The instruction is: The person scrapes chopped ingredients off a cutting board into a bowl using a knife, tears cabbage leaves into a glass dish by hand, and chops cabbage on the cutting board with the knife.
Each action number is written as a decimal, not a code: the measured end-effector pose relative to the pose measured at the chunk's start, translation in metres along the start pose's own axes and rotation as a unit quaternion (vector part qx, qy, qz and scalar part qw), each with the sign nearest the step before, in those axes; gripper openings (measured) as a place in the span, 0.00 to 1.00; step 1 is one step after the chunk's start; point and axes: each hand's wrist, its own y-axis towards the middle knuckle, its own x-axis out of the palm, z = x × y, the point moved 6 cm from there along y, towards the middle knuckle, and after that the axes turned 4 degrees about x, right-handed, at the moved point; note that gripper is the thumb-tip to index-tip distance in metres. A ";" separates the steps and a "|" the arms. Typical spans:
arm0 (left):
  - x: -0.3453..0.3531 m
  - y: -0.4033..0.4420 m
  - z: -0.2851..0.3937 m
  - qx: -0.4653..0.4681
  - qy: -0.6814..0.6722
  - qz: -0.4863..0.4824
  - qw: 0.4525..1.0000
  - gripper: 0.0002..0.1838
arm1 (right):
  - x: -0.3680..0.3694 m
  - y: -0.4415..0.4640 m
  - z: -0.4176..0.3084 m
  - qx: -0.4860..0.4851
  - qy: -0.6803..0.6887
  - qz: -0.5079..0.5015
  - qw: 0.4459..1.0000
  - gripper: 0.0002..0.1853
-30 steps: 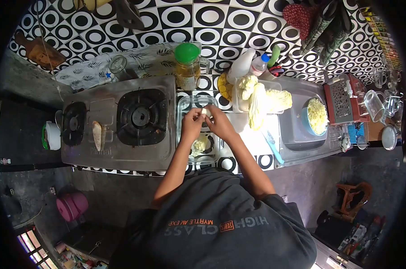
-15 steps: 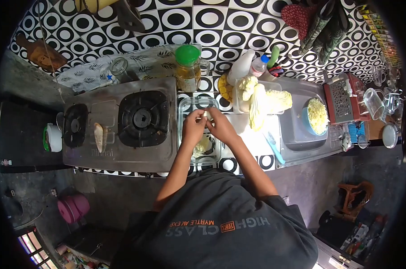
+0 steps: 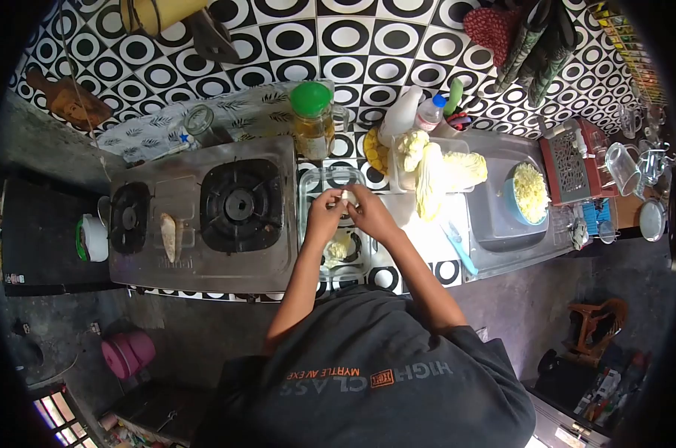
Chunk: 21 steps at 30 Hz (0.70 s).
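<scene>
My left hand point(image 3: 324, 216) and my right hand point(image 3: 371, 215) meet above a clear glass dish point(image 3: 305, 224). Their fingertips are pinched together around a small white piece point(image 3: 345, 196), too small to identify. Pale yellowish vegetable pieces point(image 3: 338, 248) lie in the near part of the dish, below my wrists. Just right of my right hand is a white cutting board point(image 3: 420, 231), and a knife with a light blue handle point(image 3: 463, 256) rests at its right side. Napa cabbage point(image 3: 428, 183) and a pale, bumpy vegetable like cauliflower point(image 3: 412, 149) sit in a clear container behind the board.
To the left stands a gas stove point(image 3: 181, 280) with a wooden-looking spoon rest or utensil point(image 3: 169, 237) on it. A green-lidded pitcher point(image 3: 312, 123) is behind the dish. On the right, a blue bowl point(image 3: 514, 205) of chopped pale vegetable sits by the sink point(image 3: 494, 231). Bottles point(image 3: 401, 116) line the wall.
Both hands stay pinched on the small white piece, with slight finger movement. The view has shifted a little, and more of the pale pieces in the dish shows.
</scene>
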 end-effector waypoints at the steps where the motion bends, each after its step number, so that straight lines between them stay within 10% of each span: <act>1: 0.000 -0.006 0.013 0.000 0.001 0.000 1.000 0.11 | -0.006 -0.001 -0.006 0.030 0.026 -0.009 0.999 0.21; 11: -0.016 -0.032 0.022 -0.010 -0.020 -0.053 0.998 0.21 | -0.005 -0.024 0.007 0.169 0.152 -0.071 0.971 0.28; 21: -0.024 -0.065 0.031 -0.019 0.099 -0.043 0.994 0.16 | 0.018 -0.071 0.025 0.113 0.034 -0.104 0.987 0.21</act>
